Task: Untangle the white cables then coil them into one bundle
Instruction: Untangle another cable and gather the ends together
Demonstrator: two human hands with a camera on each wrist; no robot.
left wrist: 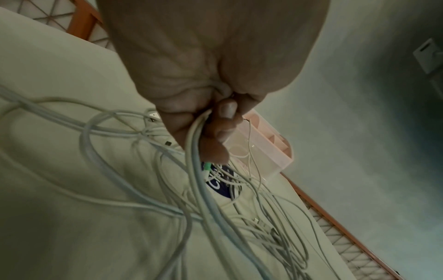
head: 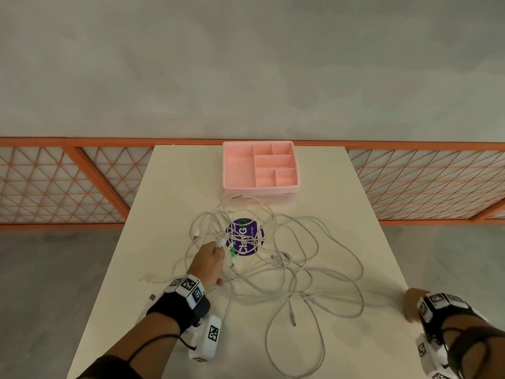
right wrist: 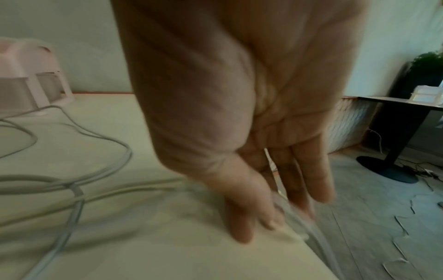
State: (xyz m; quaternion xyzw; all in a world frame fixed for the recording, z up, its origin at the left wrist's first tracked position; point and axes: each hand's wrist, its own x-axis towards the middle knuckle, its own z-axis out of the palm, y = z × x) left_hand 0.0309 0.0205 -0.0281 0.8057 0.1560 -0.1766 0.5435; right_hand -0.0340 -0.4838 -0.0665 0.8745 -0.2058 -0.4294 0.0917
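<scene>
A tangle of white cables [head: 295,269] sprawls over the middle of the white table [head: 177,187]. My left hand [head: 210,258] reaches into the left side of the tangle, fingers curled round several strands. In the left wrist view the gripped white cables [left wrist: 199,189] hang from my fist [left wrist: 210,121] down to the table. A green plug [head: 232,253] dangles just past my knuckles. My right hand [head: 410,305] is at the table's right edge, where one strand runs straight to it. The blurred right wrist view shows my thumb and fingertips [right wrist: 271,223] pinching that cable [right wrist: 79,193] at the edge.
A pink divided tray [head: 237,190] stands at the back of the table, just beyond the tangle. Under the cables lies a round purple sticker [head: 246,250]. A loose plug end [head: 293,321] rests near the front. An orange lattice railing [head: 82,187] runs behind the table.
</scene>
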